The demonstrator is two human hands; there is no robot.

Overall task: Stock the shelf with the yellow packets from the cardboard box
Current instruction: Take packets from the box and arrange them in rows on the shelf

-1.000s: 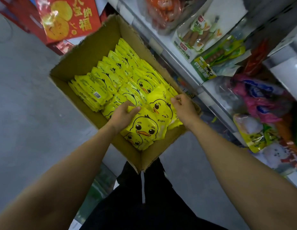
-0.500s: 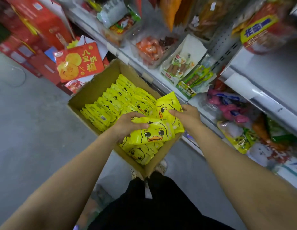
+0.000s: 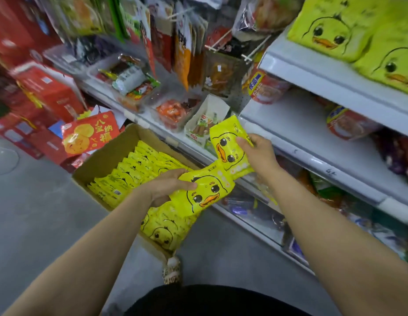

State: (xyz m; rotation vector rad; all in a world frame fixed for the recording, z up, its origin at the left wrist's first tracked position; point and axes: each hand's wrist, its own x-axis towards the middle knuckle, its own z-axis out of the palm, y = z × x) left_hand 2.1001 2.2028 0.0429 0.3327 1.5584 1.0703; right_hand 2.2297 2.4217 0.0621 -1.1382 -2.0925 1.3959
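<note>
Head view, looking down past two bare forearms: the left hand (image 3: 166,188) has its grip clenched round a glossy yellow plastic packet printed with a cartoon duck face (image 3: 205,190), thumb on top and fingers beneath, holding it flat above the near end of the open brown cardboard box (image 3: 107,153). The right hand (image 3: 259,150) pinches a second yellow duck-face packet (image 3: 229,147) by its upper edge, so that it hangs tilted, its lower corner overlapping the first packet. Both packets are lifted clear of the box, in front of the edge of the white metal shelf (image 3: 312,142). Inside the box, rows of the same yellow packets (image 3: 132,172) stand on edge, with a few more lying flat at the near end. On the upper shelf at top right lie larger yellow-green duck-face bags (image 3: 349,30). A red printed carton (image 3: 89,133) leans just beside the box on the grey floor (image 3: 39,213).
</note>
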